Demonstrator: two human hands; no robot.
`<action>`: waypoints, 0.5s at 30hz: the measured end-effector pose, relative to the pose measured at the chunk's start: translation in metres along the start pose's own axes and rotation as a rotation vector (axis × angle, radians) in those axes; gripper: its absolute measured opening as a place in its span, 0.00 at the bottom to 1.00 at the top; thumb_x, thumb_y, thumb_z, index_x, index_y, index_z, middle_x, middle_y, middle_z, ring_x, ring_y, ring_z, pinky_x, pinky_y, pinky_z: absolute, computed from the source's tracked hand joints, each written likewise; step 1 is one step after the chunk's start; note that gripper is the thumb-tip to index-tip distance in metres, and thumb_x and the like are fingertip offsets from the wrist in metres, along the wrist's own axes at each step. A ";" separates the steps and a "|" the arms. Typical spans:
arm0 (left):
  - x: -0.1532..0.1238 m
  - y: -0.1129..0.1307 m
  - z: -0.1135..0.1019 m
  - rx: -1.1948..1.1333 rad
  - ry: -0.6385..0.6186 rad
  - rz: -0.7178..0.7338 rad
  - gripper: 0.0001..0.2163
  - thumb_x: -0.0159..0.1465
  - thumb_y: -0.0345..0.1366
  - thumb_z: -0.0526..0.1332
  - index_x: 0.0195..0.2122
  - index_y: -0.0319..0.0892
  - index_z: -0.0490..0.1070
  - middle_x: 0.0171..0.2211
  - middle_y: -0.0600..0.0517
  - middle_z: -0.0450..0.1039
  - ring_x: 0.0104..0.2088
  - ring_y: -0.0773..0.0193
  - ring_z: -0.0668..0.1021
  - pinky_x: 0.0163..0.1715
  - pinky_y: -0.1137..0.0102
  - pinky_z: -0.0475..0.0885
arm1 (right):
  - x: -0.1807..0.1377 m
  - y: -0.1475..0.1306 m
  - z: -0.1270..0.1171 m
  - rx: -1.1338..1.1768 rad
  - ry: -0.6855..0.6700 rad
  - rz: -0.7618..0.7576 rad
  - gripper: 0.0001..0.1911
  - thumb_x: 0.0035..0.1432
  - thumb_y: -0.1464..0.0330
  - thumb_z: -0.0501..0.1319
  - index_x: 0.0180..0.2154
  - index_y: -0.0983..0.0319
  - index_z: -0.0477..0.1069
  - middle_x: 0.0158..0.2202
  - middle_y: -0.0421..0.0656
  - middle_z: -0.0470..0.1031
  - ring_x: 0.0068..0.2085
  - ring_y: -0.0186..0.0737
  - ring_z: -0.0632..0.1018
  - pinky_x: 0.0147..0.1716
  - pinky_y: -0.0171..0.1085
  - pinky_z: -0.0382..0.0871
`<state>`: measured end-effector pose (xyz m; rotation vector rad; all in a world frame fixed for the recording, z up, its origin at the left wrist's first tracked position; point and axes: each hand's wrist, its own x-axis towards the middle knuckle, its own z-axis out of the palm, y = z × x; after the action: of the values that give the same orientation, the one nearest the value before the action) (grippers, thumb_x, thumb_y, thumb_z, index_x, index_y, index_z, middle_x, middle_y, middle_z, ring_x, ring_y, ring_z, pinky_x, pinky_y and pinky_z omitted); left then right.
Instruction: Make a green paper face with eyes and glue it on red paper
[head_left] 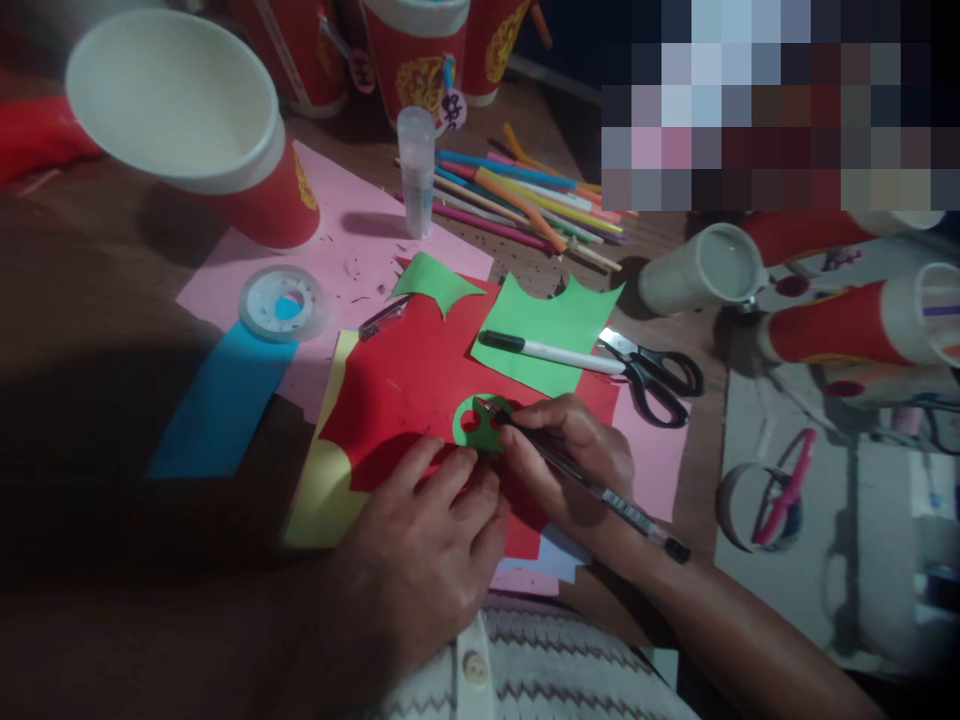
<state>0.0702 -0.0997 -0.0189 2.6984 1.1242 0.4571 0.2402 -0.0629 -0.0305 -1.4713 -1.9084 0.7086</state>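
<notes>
- Gripping a slim pen (583, 470) between the thumb and fingers of the right hand (570, 455), with its point at the upper part of a small green disc (481, 432); too small to tell whether touching.
- Resting the left hand (431, 535) palm down, holding nothing visible, with loosely spread fingers over the red paper (405, 380), near the lower left of the disc.
- Lying on that red paper, just ahead of both hands: the disc, with two red patches, apparently gaps.
- Best to pin the rim with a left fingertip, to stop so light a piece from skidding or spinning.
- Worth using short, gentle strokes, sparing the narrow strip between the patches, likely quickest to buckle.
- Better to turn the disc than twist the wrist.
- Safer to leave the white marker (562, 356) and scissors (652, 382) aside, beyond the right hand.
</notes>
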 end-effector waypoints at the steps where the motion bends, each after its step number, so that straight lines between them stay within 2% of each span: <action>1: 0.000 0.000 0.000 -0.002 -0.001 0.000 0.09 0.59 0.33 0.61 0.40 0.39 0.74 0.42 0.49 0.76 0.46 0.54 0.72 0.53 0.55 0.60 | -0.001 0.000 0.000 0.001 0.001 0.010 0.05 0.54 0.69 0.62 0.35 0.59 0.67 0.28 0.38 0.76 0.22 0.30 0.75 0.21 0.29 0.71; 5: 0.001 -0.001 -0.001 -0.009 -0.014 0.011 0.10 0.58 0.32 0.61 0.42 0.38 0.73 0.41 0.49 0.76 0.46 0.54 0.72 0.52 0.55 0.60 | -0.002 0.001 -0.002 0.061 0.002 -0.009 0.06 0.54 0.69 0.62 0.35 0.58 0.67 0.28 0.38 0.77 0.25 0.33 0.77 0.21 0.30 0.72; 11: 0.003 -0.003 -0.001 -0.029 0.024 0.015 0.05 0.57 0.33 0.62 0.34 0.40 0.74 0.31 0.51 0.74 0.41 0.56 0.72 0.52 0.57 0.60 | 0.002 -0.002 -0.008 0.132 -0.072 -0.290 0.10 0.52 0.72 0.63 0.35 0.56 0.64 0.25 0.35 0.75 0.25 0.32 0.77 0.25 0.30 0.73; 15: 0.004 -0.003 -0.002 -0.017 0.011 0.007 0.04 0.57 0.33 0.62 0.33 0.41 0.73 0.31 0.52 0.74 0.42 0.56 0.71 0.53 0.58 0.58 | 0.000 0.001 -0.007 0.209 -0.025 -0.367 0.10 0.52 0.75 0.62 0.37 0.59 0.65 0.27 0.38 0.75 0.26 0.31 0.76 0.25 0.30 0.72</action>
<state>0.0704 -0.0944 -0.0170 2.6896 1.1087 0.4817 0.2457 -0.0624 -0.0264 -0.9546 -1.9827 0.7276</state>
